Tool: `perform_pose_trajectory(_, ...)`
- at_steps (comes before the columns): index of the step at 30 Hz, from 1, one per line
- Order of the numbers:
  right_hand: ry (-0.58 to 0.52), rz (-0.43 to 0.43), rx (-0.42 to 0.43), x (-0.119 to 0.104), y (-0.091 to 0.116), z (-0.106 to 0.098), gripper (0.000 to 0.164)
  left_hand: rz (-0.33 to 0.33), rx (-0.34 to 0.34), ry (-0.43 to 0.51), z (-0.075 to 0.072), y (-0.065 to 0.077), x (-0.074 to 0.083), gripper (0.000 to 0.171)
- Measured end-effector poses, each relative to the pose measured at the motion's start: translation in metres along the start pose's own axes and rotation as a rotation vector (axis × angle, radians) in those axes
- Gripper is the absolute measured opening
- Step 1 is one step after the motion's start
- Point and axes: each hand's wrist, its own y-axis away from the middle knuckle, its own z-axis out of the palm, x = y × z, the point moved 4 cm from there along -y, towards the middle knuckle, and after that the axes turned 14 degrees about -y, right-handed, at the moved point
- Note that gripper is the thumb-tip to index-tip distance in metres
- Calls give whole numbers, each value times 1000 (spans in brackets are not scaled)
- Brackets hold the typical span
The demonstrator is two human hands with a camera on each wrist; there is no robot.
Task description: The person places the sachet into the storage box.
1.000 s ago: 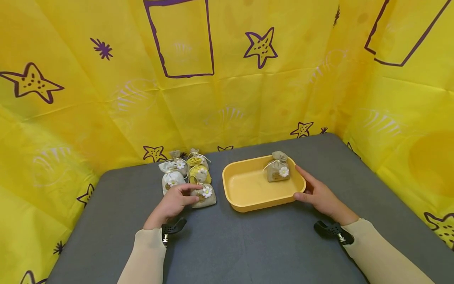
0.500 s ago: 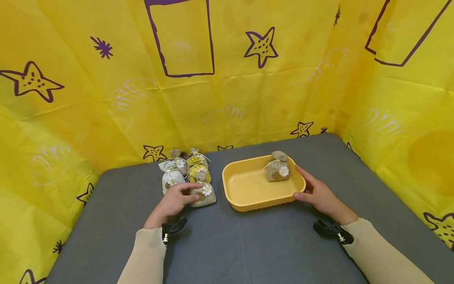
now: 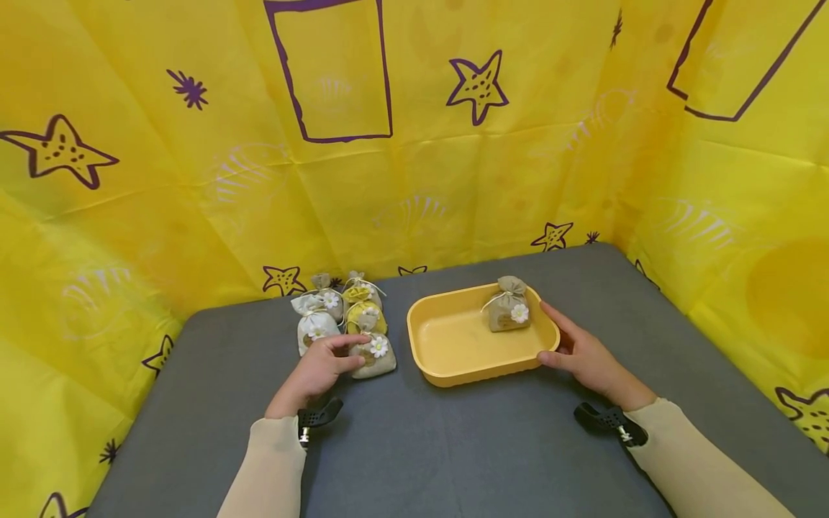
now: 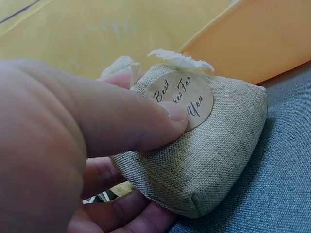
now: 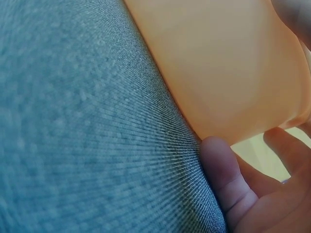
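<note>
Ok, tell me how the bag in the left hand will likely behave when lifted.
The bag will probably give a little, as its cloth creases beside the left hand. Its coarse weave looks unlikely to slip, and its squat, cornered shape seems unlikely to roll.

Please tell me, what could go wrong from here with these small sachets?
The left hand pinches the front gray sachet close to the white sachet and yellow sachet; lifting it might topple them.
Its white flower sits near that hand and might get bent.
The right hand holds the yellow tray; a jolt could tip the taupe sachet inside.
</note>
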Motion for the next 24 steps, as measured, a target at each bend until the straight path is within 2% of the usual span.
perform_pose_trajectory(4, 3, 6, 2, -1, 0, 0, 90, -8, 3, -8, 0, 0, -1, 36)
perform_pose_trajectory(6, 0, 10, 2, -1, 0, 1, 90, 2, 4, -8, -1, 3, 7, 35)
perform_pose_trajectory(10, -2, 15, 4, -1, 0, 1, 90, 16, 6, -19, -1, 4, 8, 34)
perform_pose_trajectory(13, -1, 18, 4, -1, 0, 1, 90, 14, 8, -20, 0, 1, 0, 35)
perform_pose_trajectory(24, -13, 4, 1, 2, 1, 1, 89, -1, 25, -10, 1, 1, 0, 33)
